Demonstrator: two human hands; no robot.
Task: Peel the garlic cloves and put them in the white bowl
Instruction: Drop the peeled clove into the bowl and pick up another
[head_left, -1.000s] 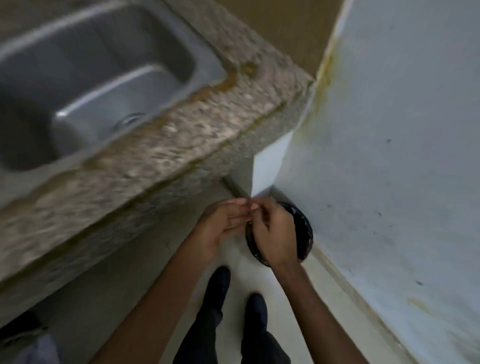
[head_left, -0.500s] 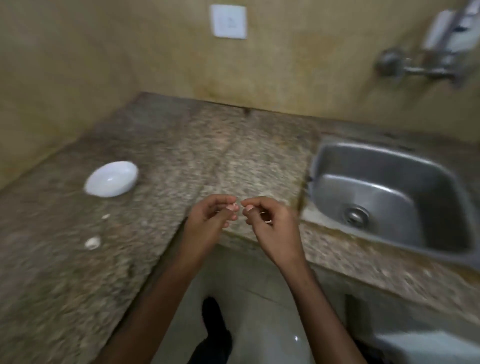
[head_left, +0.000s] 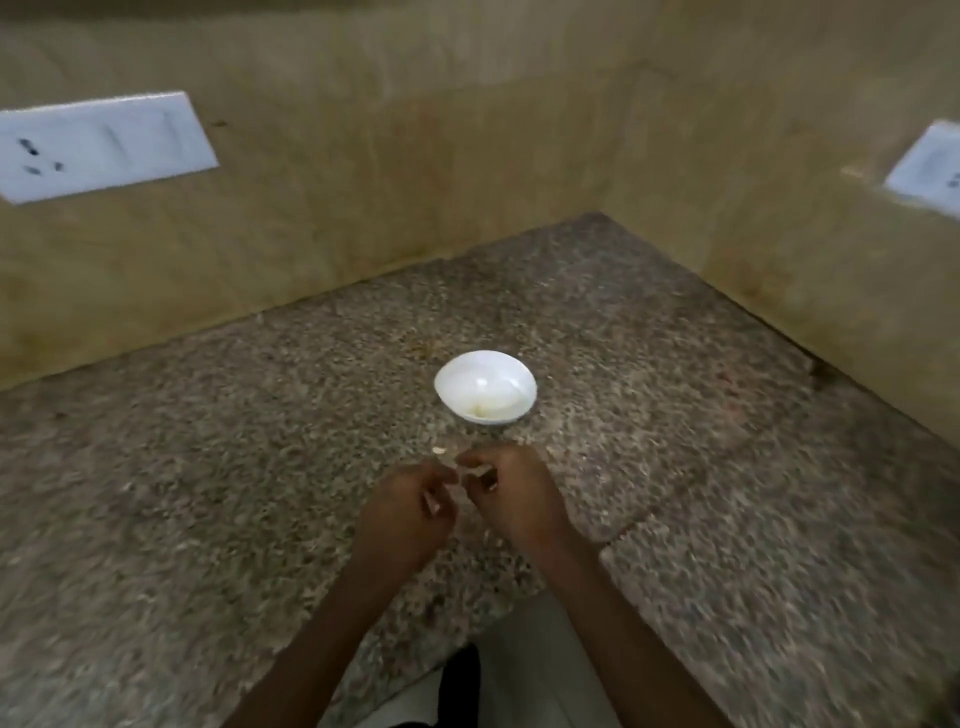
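- Head view, looking down on a speckled stone tabletop (head_left: 208, 493) that fills a corner between two yellowish walls.
- A white bowl (head_left: 485, 387) sits at the middle of the frame. A faint pale-yellow patch lies at its bottom, too blurred to identify.
- Just below the bowl, the left hand (head_left: 405, 512) and right hand (head_left: 511, 493) are held close together above the tabletop, fingers curled.
- Between their fingertips is a small pale piece, most likely a garlic clove (head_left: 471, 472). The right grip pinches it. The left grip seems to pinch its other end, though blur hides the contact.
- A pale scrap (head_left: 439, 451) lies on the tabletop just beside the hands, below the bowl.
- Judgement on handling: the clove is very light, firm inside, with dry, papery skin that tears easily. Once bare it is likely to be slick, so it is best held by its sides while the skin is pulled from one end.
- White wall sockets show at the upper left (head_left: 104, 145) and the right edge (head_left: 930, 166).
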